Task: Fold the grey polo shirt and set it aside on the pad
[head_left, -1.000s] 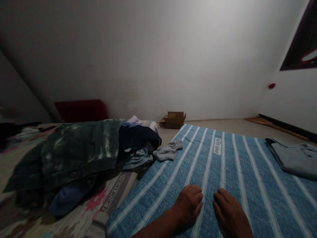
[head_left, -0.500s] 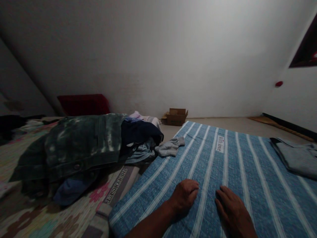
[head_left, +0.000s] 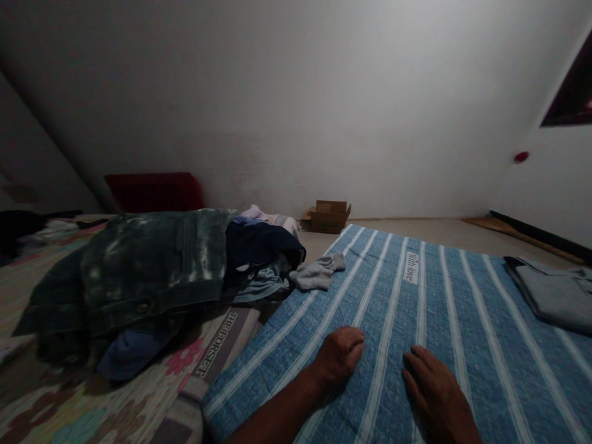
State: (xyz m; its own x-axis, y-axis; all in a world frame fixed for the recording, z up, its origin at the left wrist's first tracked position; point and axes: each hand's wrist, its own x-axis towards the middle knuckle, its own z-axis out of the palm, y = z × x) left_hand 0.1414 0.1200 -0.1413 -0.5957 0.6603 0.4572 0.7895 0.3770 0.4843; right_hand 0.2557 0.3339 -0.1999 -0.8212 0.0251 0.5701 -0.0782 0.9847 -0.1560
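Note:
My left hand (head_left: 340,356) rests over a blue cloth with white stripes (head_left: 398,308), its fingers curled in and nothing visible in them. To its right, my right hand (head_left: 437,390) lies low over the same cloth, holding nothing, with its thumb apart from the stretched fingers. A strip of bare cloth separates the two hands. Beyond them, a white label reading "With love" (head_left: 411,267) shows on the cloth. A small crumpled grey garment (head_left: 317,275) lies at the cloth's left edge. On the right side sits a folded grey garment (head_left: 559,295) with dark trim.
To the left, a heap of clothes with a dark green mottled denim garment (head_left: 157,271) and a navy garment (head_left: 263,243) lies on a floral blanket (head_left: 115,407). An open cardboard box (head_left: 329,217) stands near the wall. A dark red object (head_left: 155,192) leans at the back left.
My left hand has shifted slightly left and away from me, and its fingers look more curled. My right hand stays nearly in place.

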